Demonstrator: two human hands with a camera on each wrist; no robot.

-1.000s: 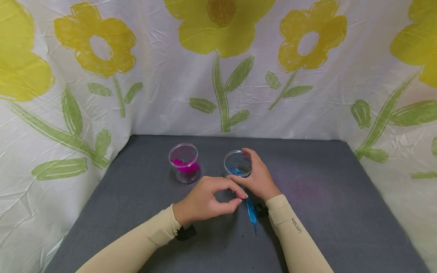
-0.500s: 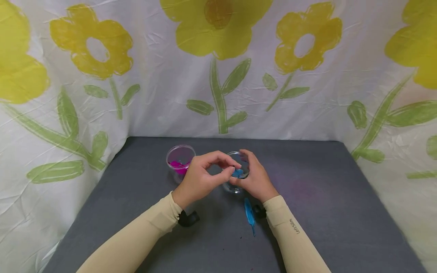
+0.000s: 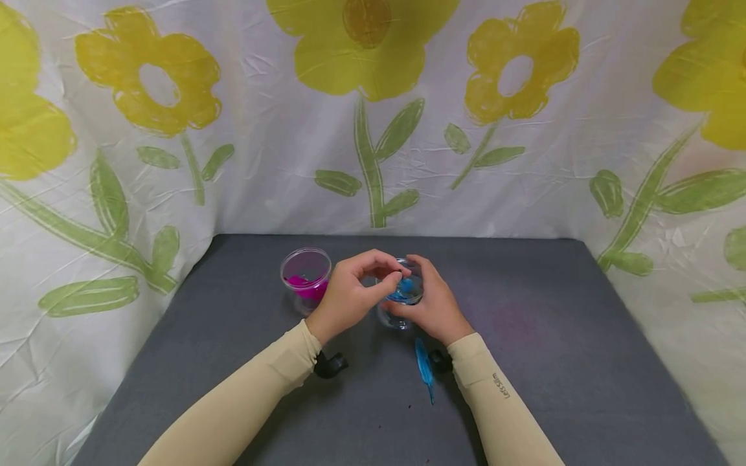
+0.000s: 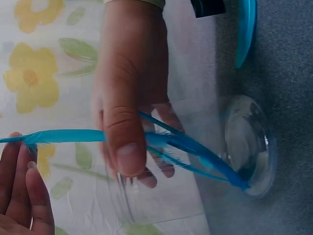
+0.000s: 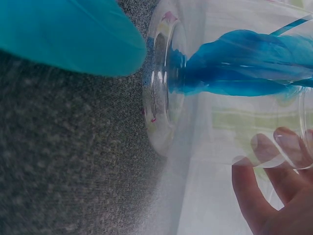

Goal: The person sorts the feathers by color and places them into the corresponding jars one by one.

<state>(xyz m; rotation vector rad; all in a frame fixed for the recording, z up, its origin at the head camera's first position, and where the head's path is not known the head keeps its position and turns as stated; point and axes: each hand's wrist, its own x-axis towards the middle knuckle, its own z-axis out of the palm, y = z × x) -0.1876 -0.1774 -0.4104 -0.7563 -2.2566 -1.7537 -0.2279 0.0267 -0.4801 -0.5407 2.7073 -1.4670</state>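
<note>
Over a clear plastic cup (image 3: 396, 321) my left hand (image 3: 351, 291) pinches a blue feather (image 4: 63, 136) by its quill end. The feather's other end reaches into the cup. With thumb and fingers spread round the upper wall, my right hand (image 3: 432, 304) holds the cup from the right; the cup's base is at the table. More blue feathers (image 5: 239, 63) lie bunched inside, pointing toward the base. On the grey tabletop, just in front of the cup, a single blue feather (image 3: 424, 370) lies near my right wrist.
Left of my left hand stands a second clear cup (image 3: 305, 259) with magenta feathers (image 3: 307, 286) in it. Small dark specks dot the grey table (image 3: 256, 427). A white cloth (image 3: 280, 194) printed with yellow flowers hangs behind and at both sides.
My left hand has moved up and away from near the table feather to above the cup's mouth, bringing a blue feather into it. My right hand has stayed on the cup.
</note>
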